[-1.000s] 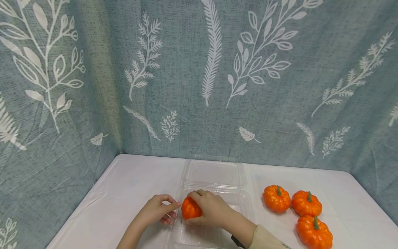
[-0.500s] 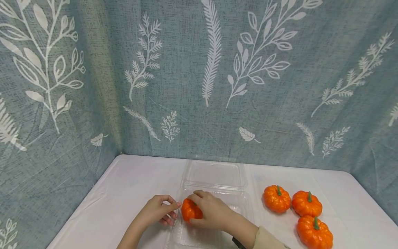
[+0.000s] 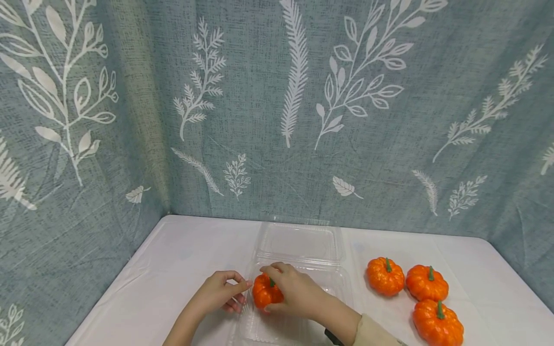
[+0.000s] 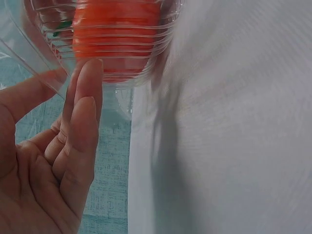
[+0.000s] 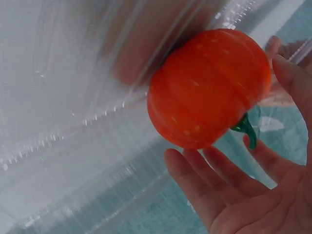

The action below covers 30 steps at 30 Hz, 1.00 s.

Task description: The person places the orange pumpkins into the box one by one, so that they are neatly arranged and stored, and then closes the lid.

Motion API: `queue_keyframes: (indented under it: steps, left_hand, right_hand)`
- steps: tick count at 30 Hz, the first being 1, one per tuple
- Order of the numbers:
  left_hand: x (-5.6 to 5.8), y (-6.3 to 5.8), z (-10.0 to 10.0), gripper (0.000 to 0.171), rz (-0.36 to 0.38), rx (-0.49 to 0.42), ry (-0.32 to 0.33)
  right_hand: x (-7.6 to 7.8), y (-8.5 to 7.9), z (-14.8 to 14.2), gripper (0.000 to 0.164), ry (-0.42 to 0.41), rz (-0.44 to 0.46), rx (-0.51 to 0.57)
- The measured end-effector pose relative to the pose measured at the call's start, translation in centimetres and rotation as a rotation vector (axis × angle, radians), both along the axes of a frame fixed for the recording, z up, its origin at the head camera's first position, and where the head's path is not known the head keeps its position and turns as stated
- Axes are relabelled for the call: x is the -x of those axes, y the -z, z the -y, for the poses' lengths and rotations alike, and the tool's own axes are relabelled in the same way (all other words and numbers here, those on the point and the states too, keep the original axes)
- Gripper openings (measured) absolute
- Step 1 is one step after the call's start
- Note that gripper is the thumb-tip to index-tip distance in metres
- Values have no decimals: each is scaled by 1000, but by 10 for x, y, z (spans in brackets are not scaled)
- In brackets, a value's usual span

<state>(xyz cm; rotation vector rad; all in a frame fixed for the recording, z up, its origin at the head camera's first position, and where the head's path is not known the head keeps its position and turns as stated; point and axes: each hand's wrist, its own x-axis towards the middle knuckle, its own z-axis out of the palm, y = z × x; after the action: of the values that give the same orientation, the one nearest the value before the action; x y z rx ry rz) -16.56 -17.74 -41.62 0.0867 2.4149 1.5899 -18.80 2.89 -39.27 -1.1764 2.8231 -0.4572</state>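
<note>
An orange pumpkin (image 3: pixel 265 292) with a green stem sits in the left part of a clear plastic clamshell container (image 3: pixel 277 331), whose lid is folded back. My right hand (image 3: pixel 298 293) is over the pumpkin, fingers loosely spread around it. In the right wrist view, fingertips (image 5: pixel 178 158) lie right at the pumpkin's (image 5: pixel 207 90) lower edge and the thumb stands by its side. My left hand (image 3: pixel 220 290) pinches the container's left rim; in the left wrist view, the thumb shows through the plastic and a finger (image 4: pixel 90 80) lies against the ribbed outer wall (image 4: pixel 117 75).
To the right of the container, three more orange pumpkins, one behind (image 3: pixel 385 276), one at right (image 3: pixel 427 282) and one in front (image 3: pixel 438 323), stand on the white tablecloth (image 3: pixel 190 250). The clear lid (image 3: pixel 298 242) lies toward the patterned teal curtain (image 3: pixel 259 120).
My right hand's fingers have loosened and spread from the pumpkin, baring more of it and its stem. The pumpkin has tilted slightly more upright. My left hand has stayed put.
</note>
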Motion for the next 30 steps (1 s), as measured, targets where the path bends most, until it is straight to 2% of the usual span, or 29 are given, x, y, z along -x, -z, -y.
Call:
queue_keyframes:
  steps: [8, 15, 19, 23, 30]
  left_hand:
    - [0, 1, -2, 27, -4, -20, -12]
    - [-1, 2, -2, 30, -8, -16, -13]
    - [0, 2, -2, 29, -4, -16, -19]
    - [0, 2, -2, 28, -8, -14, -22]
    - [0, 1, -2, 27, -1, -2, -30]
  right_hand:
    - [0, -8, -8, 69, -3, 25, 42]
    - [-4, -22, -18, 74, 49, 123, 91]
    - [-6, -31, -24, 76, 65, 154, 73]
    - [-7, -36, -28, 69, 54, 155, 3]
    - [-9, -47, -37, 44, -4, 183, -93]
